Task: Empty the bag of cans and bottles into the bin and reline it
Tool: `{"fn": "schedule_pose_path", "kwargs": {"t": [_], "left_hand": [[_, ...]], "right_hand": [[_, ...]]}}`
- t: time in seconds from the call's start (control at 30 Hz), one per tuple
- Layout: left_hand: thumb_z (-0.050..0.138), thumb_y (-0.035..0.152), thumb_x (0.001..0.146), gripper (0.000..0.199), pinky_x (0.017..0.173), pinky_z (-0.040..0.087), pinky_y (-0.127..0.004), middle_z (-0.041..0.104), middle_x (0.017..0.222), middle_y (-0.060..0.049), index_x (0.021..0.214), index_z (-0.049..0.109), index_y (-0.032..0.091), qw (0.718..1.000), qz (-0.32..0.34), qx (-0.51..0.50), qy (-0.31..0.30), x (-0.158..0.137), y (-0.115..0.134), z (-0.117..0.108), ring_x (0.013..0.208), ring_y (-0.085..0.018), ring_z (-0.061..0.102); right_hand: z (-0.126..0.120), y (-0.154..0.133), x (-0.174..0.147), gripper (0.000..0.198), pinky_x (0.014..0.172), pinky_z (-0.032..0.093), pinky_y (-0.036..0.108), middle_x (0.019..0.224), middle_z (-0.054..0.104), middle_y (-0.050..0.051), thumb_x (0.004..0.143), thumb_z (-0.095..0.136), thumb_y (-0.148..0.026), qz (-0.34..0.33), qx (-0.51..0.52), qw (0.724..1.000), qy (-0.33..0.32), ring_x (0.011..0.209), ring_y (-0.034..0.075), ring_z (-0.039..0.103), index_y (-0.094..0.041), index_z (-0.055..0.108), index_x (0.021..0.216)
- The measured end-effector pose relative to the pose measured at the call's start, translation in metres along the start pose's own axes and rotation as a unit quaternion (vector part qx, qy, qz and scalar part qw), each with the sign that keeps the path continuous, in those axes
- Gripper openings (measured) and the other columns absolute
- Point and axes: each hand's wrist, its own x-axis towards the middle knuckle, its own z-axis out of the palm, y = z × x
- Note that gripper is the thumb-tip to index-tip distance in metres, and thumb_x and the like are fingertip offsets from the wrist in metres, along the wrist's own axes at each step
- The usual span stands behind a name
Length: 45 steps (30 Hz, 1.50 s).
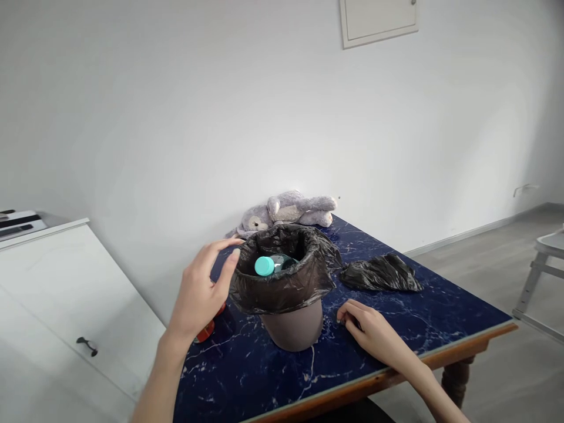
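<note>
A brownish-grey trash can (294, 328) stands upright on the table, lined with a black trash bag (282, 294) folded over its rim. Inside the bag lies a clear bottle (284, 262) with a turquoise cap (264, 266), its lower part hidden. My left hand (200, 288) is at the bag's left edge, thumb and forefinger a little apart; whether the tips touch the plastic I cannot tell. Resting on the tabletop right of the can, my right hand (368, 329) has its fingers curled in, with nothing visible in them.
Behind the can, a grey plush toy (286, 210) lies against the wall. A crumpled black plastic bag (381, 274) sits on the blue marbled table (445, 311) at right. Red items (205, 332) are partly hidden behind my left hand. A white cabinet (66, 294) stands at left.
</note>
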Motion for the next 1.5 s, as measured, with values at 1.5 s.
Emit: {"fn": "schedule_pose_path", "kwargs": {"t": [1.5], "left_hand": [[0.064, 0.056, 0.101, 0.06, 0.117, 0.049, -0.052, 0.061, 0.156, -0.012, 0.151, 0.05, 0.026, 0.995, -0.011, 0.009, 0.095, 0.016, -0.021, 0.004, 0.137, -0.031, 0.064]], "right_hand": [[-0.001, -0.003, 0.0, 0.02, 0.078, 0.047, 0.032, 0.102, 0.069, 0.005, 0.103, 0.041, -0.022, 0.019, 0.014, 1.0, -0.019, 0.088, 0.022, 0.067, -0.024, 0.06, 0.097]]}}
